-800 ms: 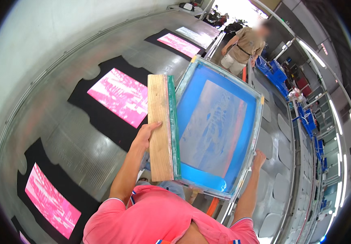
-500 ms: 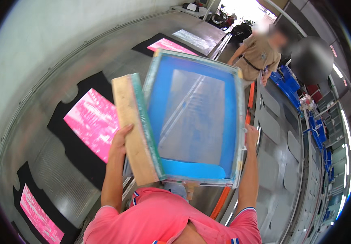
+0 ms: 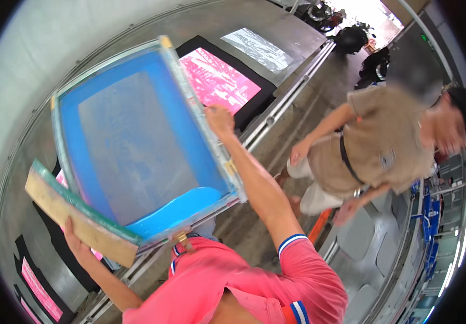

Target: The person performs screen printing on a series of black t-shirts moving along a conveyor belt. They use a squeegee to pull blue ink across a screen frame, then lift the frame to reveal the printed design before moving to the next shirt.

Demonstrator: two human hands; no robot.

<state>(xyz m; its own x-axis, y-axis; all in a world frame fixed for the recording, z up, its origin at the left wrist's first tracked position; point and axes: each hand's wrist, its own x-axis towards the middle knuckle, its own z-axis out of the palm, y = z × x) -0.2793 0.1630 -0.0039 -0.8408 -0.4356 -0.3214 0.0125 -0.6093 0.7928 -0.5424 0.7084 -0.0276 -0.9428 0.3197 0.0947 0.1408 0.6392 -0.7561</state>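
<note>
A screen-printing frame (image 3: pixel 192 108) with blue-bordered mesh is held up tilted before me, a pool of bright blue ink (image 3: pixel 181 210) along its near edge. My right hand (image 3: pixel 220 121) is closed at the frame's right side rail. A wooden squeegee (image 3: pixel 90 218) with a green edge lies slanted across the frame's near left corner. My left hand (image 3: pixel 77 244) grips its wooden handle from below; most of those fingers are hidden. Beyond the frame, a black fabric piece (image 3: pixel 268 92) with a pink print (image 3: pixel 219 78) lies on the long metal table (image 3: pixel 189 24).
A person in a tan shirt (image 3: pixel 376 140) stands close on the right, in the aisle (image 3: pixel 292 102). A metal rail (image 3: pixel 276 110) edges the table. More pink-printed black pieces (image 3: pixel 41 286) lie at lower left. Grey panels (image 3: pixel 354 237) rest on another table at right. Motorbikes (image 3: pixel 351 40) stand far back.
The frame and squeegee have swung left in view and turned, both still in my hands. The other person appears much nearer, and more of the aisle shows.
</note>
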